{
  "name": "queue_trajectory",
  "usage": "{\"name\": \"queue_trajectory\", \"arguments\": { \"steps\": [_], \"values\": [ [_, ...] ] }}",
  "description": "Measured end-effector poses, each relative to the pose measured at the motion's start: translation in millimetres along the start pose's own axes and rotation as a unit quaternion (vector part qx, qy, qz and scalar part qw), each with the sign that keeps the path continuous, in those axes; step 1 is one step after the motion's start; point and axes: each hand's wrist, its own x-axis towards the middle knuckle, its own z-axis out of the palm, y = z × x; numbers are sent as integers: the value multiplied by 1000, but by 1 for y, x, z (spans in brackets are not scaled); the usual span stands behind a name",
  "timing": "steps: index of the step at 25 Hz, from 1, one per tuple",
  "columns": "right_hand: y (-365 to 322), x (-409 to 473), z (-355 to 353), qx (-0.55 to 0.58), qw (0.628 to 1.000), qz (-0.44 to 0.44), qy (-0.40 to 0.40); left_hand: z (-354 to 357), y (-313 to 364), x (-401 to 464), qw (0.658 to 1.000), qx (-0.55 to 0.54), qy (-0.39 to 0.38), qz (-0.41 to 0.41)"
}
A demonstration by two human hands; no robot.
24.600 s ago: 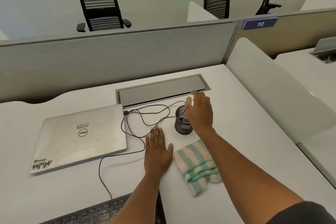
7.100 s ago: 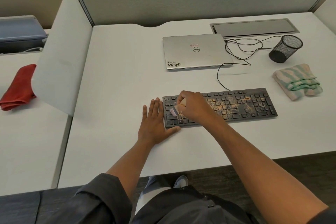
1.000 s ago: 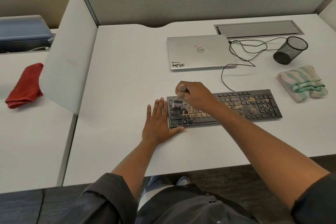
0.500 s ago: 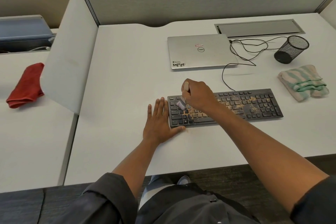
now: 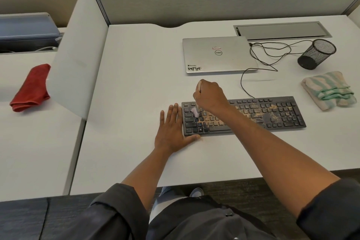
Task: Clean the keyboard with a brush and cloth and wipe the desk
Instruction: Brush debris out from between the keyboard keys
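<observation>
Head view: you look down on a white desk point(image 5: 136, 84), mid-clean.
Left hand point(image 5: 172, 130): yours lies flat, fingers straight, on the desk against the keyboard's left end, thumb along its front edge; it braces and grips nothing.
Keyboard point(image 5: 243, 115): black, at the desk's middle front; its far-left keys look mostly dark, but tan dust covers the centre and right blocks, so brushing seems barely begun.
Right hand point(image 5: 209, 95): your fingers are curled round the brush point(image 5: 195, 112), pale bristles down on the left keys.
Striped cloth point(image 5: 328, 89): folded, right of the keyboard, apparently unused; cloth wiping and the desk wipe remain.
Hidden: your hand covers most of the brush handle and your forearm crosses the keys beneath; bristle contact is blurred.
</observation>
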Motion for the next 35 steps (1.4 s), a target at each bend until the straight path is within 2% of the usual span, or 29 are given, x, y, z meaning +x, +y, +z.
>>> {"name": "queue_trajectory", "arguments": {
  "steps": [2, 5, 10, 15, 22, 27, 32, 35],
  "values": [
    [-2, 4, -2, -9, 1000, 6, -10, 0, 0, 0, 1000, -4, -3, -1],
    [0, 1, -3, 29, 999, -11, 16, -1, 0, 0, 1000, -1, -3, -1],
    [12, -12, -7, -10, 999, 4, -36, -2, 0, 0, 1000, 0, -8, 0],
    [16, -21, -16, 85, 996, -2, 35, -1, -1, 0, 1000, 1, -6, -1],
    [18, -34, -9, 10, 999, 14, -43, -2, 1, 0, 1000, 4, -11, -1],
    [13, -42, -12, 94, 994, -2, 46, 0, 0, 0, 1000, 5, -4, 0],
    [17, -53, -7, 42, 999, -16, 4, -2, 1, 0, 1000, 5, -9, -1],
    [15, -56, -11, 46, 999, -26, 9, -1, 0, 0, 1000, 2, -11, -2]
  ]
}}
